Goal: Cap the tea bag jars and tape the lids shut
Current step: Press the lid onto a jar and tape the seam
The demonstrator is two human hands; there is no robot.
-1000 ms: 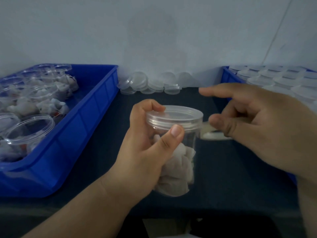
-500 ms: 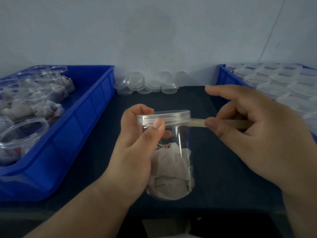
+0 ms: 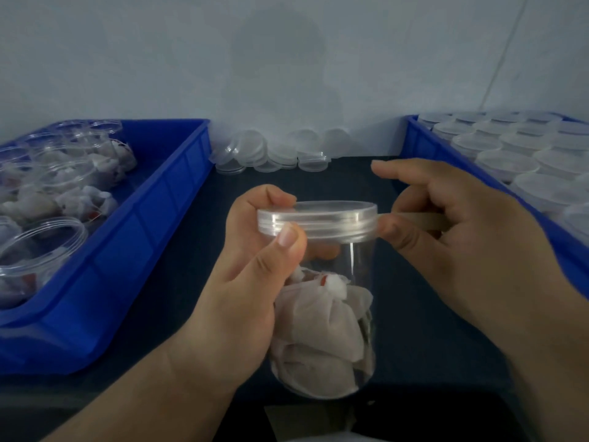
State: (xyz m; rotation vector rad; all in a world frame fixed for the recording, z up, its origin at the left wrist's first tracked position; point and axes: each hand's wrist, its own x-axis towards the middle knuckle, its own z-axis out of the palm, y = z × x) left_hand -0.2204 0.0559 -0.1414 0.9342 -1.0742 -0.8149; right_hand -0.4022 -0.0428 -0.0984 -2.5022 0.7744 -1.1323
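The left hand (image 3: 251, 282) grips the jar (image 3: 350, 269) under its lid (image 3: 318, 215), above the desk's (image 3: 414, 314) front edge. The right hand (image 3: 462, 244) pinches a tape strip (image 3: 414, 220). The strip has come up and now meets the lid's side, so the sealing seems to be starting.

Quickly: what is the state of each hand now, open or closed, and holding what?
Left hand: closed, grips the jar at its lid.
Right hand: closed, pinches the tape strip beside the lid.
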